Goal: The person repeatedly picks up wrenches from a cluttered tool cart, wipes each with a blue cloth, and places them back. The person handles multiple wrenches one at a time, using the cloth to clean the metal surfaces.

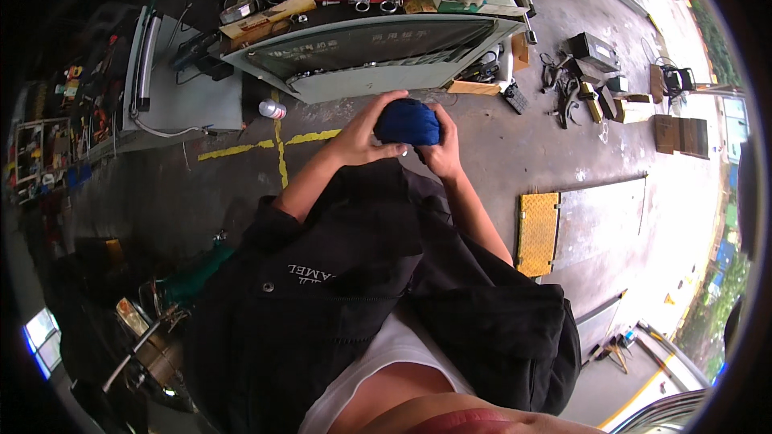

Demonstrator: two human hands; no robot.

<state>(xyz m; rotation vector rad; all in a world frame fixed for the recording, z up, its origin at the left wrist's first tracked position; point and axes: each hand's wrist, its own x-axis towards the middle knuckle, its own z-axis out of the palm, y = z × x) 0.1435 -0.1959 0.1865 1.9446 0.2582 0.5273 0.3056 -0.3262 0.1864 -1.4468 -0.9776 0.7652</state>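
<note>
I see the blue bundle [408, 123] between both hands: the left hand [359, 137] clasps its left side, fingers curled over the far edge, thumb near; the right hand [445, 149] grips its right side, fingers bent.

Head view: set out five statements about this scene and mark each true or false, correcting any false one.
1. The left hand and the right hand both hold the blue item. True.
2. The white bottle is to the left of both hands. True.
3. The blue item is to the left of the white bottle. False: it is to the right.
4. The yellow panel is in the right half of the picture. True.
5. The right hand is empty. False: it grips the blue item.
</note>
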